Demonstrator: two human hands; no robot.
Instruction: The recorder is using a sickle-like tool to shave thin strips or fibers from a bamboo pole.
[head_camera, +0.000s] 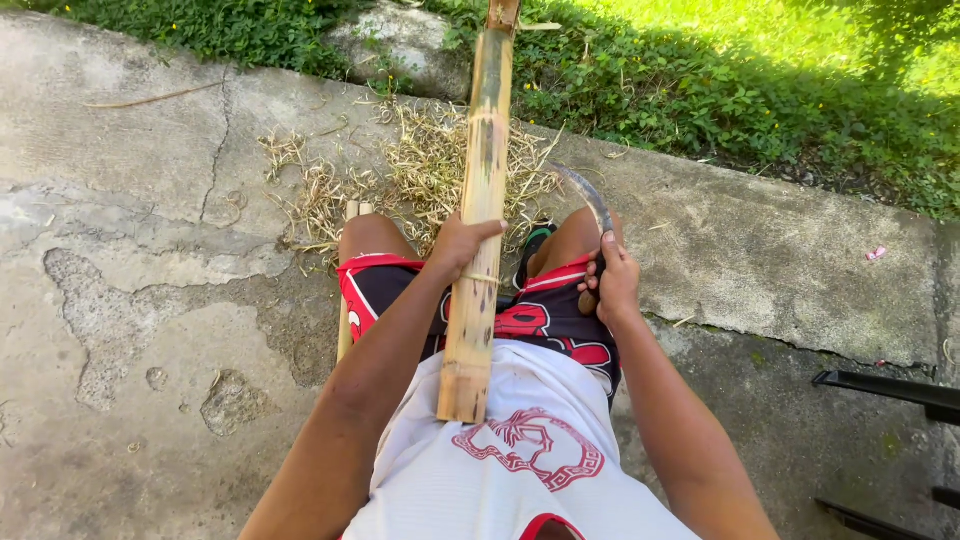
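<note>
The left hand (462, 245) was clamped around a long bamboo pole (478, 230), which was laid along the lap with its near end against the white shirt (520, 470) and its far end cut off at the frame's top. The right hand (612, 282) was closed on the largely hidden handle of a curved blade (590, 200), held just beside the pole above the knee. Dry shavings (420, 170) were scattered on the concrete (130, 300) beyond.

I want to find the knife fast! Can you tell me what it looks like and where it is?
Start at the long bamboo pole lying up the person's lap, steadied by the left hand. Just beside it, over the knee, the right hand grips a brown handle. From it rises the knife: the only curved, grey metal thing among straw-coloured shavings.
</note>
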